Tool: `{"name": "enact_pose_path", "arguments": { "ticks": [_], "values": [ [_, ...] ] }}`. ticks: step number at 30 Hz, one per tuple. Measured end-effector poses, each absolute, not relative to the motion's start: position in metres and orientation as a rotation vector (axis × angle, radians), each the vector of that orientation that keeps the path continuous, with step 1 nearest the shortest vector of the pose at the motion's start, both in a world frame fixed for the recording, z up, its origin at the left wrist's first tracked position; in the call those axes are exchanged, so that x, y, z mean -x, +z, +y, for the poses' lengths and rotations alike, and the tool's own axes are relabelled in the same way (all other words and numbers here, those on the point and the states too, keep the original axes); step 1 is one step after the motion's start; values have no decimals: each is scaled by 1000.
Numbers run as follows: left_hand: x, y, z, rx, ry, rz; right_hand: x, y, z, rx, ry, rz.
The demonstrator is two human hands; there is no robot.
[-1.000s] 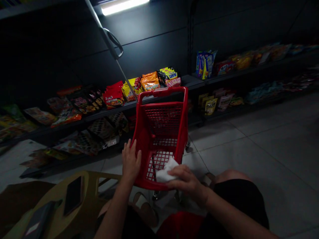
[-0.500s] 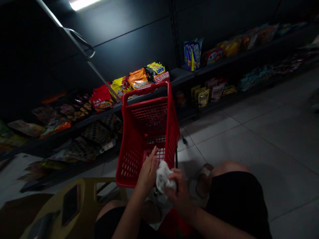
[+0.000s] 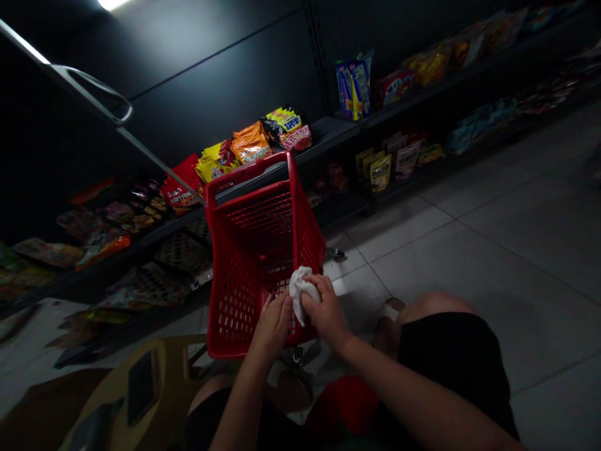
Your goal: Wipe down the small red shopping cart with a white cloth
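Note:
My right hand [image 3: 326, 310] is closed around a crumpled white cloth [image 3: 299, 291], which lies against the near right side of a red shopping basket cart [image 3: 216, 250]. Just left of the cloth is my left hand [image 3: 275, 321], over the near end of the basket, its fingers loosely stretched and their tips close to the cloth. Whether those fingertips touch the basket cannot be made out. The basket has perforated walls, a raised handle at its far end and a caster showing on the right. A metal pole with a loop rises from its far left corner.
Shelves [image 3: 335, 133] with snack packets [image 3: 251, 143] run along the dark wall beyond the cart. At lower left, a yellowish stool [image 3: 171, 357] carries a phone [image 3: 143, 387] and another dark item. My knees flank the near side. Pale floor tiles [image 3: 422, 238] extend to the right.
My right hand has moved the cloth up and onto the basket's near right side. The left hand has lowered slightly, its fingers less straight. The cart appears further left in view.

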State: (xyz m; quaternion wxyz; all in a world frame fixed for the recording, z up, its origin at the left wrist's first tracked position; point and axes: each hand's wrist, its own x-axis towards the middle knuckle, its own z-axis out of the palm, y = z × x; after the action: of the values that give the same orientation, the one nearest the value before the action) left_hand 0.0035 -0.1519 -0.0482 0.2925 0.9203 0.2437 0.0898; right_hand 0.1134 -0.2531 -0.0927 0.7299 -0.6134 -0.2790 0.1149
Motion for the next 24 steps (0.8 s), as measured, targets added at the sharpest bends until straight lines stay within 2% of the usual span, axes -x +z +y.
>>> {"name": "enact_pose_path", "arguments": {
  "ticks": [5,17,24],
  "values": [
    [7,-51,-143,-2325,211,676,-79,-101,-265,1373,299,-716],
    [18,-41,-144,-2365,173,691,-251,-55,-94,1490,160,-646],
    [16,-46,-135,-2267,235,686,-203,-76,-139,1481,350,-737]
  ]
}}
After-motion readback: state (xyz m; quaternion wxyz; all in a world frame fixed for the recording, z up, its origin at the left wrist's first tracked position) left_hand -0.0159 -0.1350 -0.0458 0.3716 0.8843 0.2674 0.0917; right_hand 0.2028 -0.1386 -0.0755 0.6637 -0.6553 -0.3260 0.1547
